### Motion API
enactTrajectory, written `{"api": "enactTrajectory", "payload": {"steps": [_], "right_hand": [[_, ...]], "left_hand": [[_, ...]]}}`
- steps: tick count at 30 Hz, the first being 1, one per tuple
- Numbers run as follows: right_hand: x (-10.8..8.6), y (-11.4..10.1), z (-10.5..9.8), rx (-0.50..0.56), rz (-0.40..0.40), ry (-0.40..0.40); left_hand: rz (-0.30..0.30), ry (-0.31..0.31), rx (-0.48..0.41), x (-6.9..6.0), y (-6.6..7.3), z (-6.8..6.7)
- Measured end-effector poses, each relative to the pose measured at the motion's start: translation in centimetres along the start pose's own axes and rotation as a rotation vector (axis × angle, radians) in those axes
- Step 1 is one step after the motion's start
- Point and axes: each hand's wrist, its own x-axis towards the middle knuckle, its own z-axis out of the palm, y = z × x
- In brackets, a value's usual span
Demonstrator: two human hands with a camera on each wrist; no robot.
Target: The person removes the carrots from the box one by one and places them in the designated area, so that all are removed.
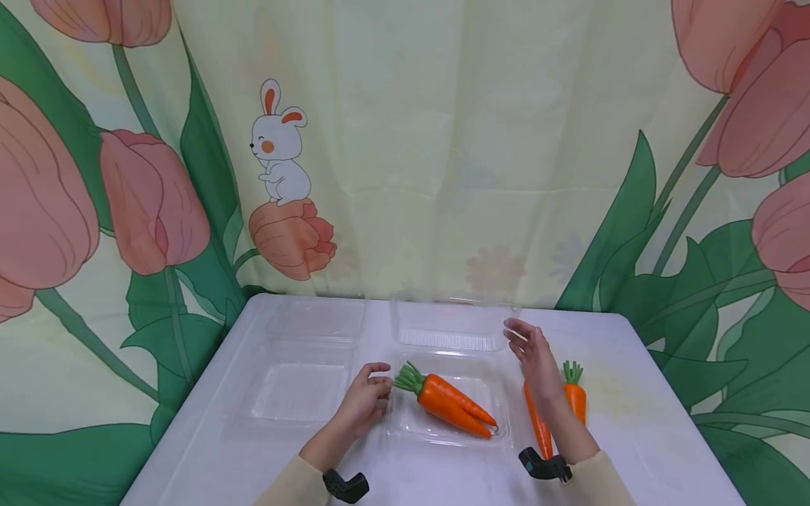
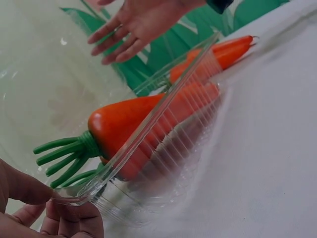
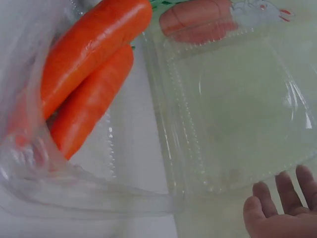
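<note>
While between hands [image 1: 367, 400] [image 1: 538, 362], carrots [image 1: 451, 407] in container [image 1: 414, 426].

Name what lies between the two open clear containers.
In the head view, a strip of white table lies between them, with the person's left hand at the nearer end.

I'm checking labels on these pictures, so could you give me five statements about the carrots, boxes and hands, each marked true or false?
1. Two carrots lie in the right box. True.
2. The lid of the right box is closed over them. False: it is swung open behind them.
3. The left hand pinches the right box's rim. True.
4. The right hand grips a carrot. False: it grips none.
5. The left box holds three carrots. False: it holds none.
</note>
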Motion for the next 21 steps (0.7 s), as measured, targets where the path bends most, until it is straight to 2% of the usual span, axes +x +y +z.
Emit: {"api": "enactTrajectory", "payload": {"steps": [6, 12, 21], "right_hand": [[1.8, 0.1, -0.6, 0.016, 0.053, -0.053], [3.6, 0.3, -0.6, 0.028, 0.124, -0.065], [5.2, 0.9, -0.3, 0.098, 0.161, -0.079]], "left_hand": [[0.000, 0.008, 0.000, 0.1, -0.1, 0.0], [0.002, 0.020, 0.002, 0.0, 0.0, -0.1], [0.005, 0.028, -0.018, 0.0, -0.1, 0.1]]}}
